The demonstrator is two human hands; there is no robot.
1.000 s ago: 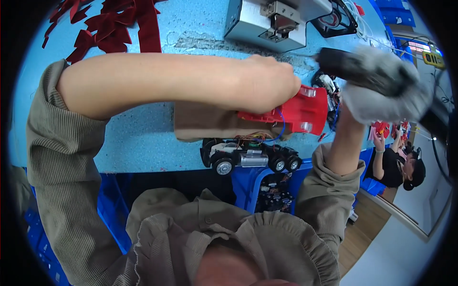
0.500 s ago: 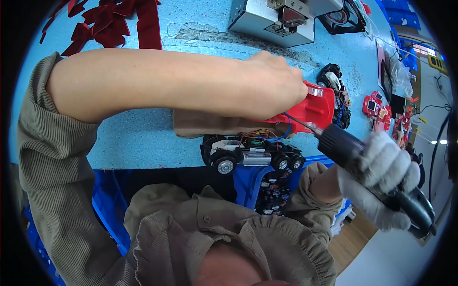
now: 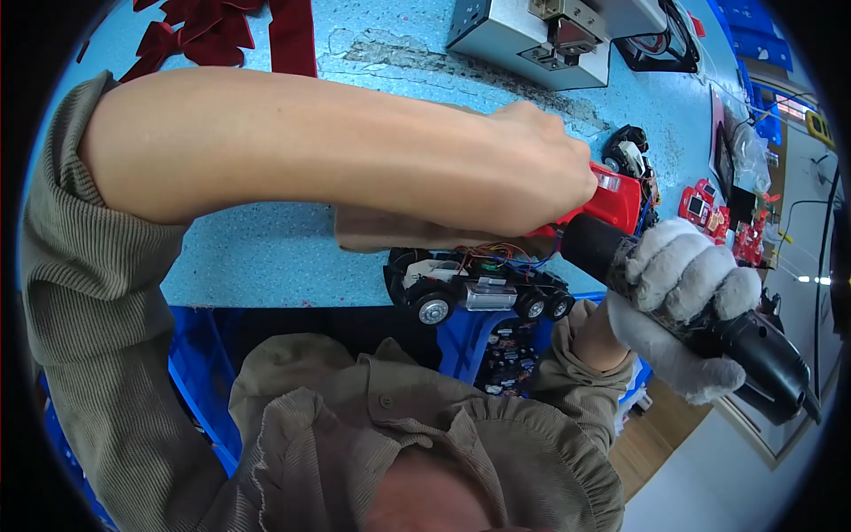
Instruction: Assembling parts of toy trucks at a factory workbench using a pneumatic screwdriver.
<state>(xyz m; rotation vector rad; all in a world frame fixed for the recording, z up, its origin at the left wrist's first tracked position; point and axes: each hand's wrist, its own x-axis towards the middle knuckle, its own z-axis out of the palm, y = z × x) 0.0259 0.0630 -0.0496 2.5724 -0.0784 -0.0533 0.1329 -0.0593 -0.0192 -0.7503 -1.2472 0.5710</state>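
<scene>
My bare left hand [image 3: 542,168] is closed on a red plastic toy body [image 3: 622,199], with its fingertips out of sight on the far side. In my right hand [image 3: 687,288], which wears a white glove, is a black electric screwdriver [image 3: 592,246]. Its nose points left against or just over the near edge of the red body, and the bit's tip is hidden. Just nearer to me lies a black toy truck chassis [image 3: 487,294] with silver wheels and loose coloured wires. A brown pad [image 3: 381,230] lies partly under my left forearm.
Another toy chassis [image 3: 631,151] lies beyond the red body. Dark red bows [image 3: 199,35] are at the far left, a grey metal machine [image 3: 532,44] at the back. Red toy parts [image 3: 705,208] lie at right. A blue bin [image 3: 470,350] of dark parts stands below the table edge.
The screwdriver has moved left, its nose now at the red body's near edge and its bit no longer visible. My left hand keeps its hold. The whole view has shifted slightly.
</scene>
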